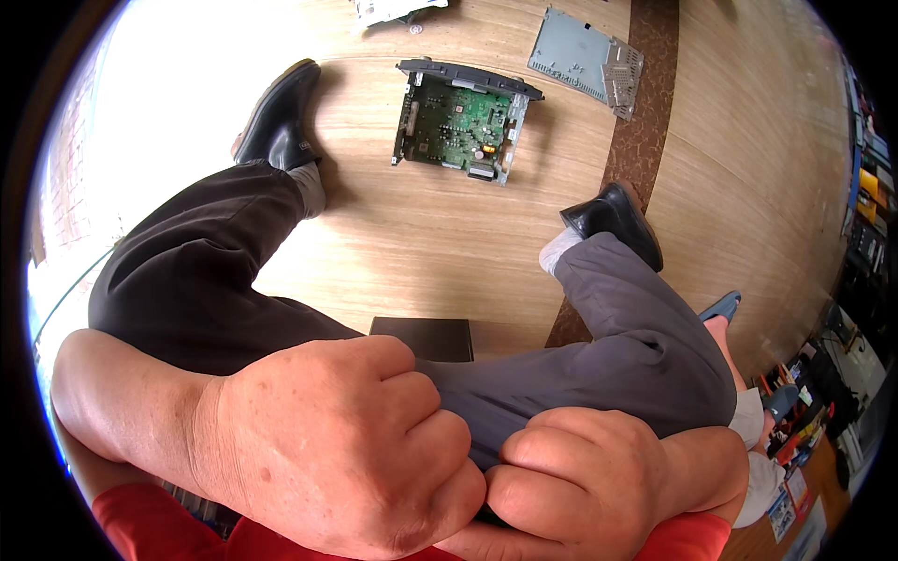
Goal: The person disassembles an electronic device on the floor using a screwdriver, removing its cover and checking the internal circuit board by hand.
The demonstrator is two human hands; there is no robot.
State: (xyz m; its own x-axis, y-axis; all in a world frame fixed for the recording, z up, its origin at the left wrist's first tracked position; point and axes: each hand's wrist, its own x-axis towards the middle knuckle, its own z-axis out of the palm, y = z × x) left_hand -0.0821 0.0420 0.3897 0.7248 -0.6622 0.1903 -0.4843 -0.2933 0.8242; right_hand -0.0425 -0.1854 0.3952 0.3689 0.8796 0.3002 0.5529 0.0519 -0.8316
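My left hand (346, 449) and my right hand (585, 481) are both curled closed, knuckles up, close together in front of my body. A sliver of something dark shows between them, but the fingers hide what it is. Beyond them, between my shoes, lies an opened electronic unit (458, 126), like a car stereo, with its green circuit board exposed. It has a black front panel (468, 75) along its far side and metal side frames. Neither hand touches the unit. A flat black object (426, 337) lies on the floor just past my left hand, partly covered.
A grey metal cover plate (575, 56) with a perforated end lies at the far right, beside a brown floor strip (645, 84). Another metal part (398, 11) sits at the top edge. My legs flank the unit. Another person's slippered foot (722, 307) and cluttered shelves are at right.
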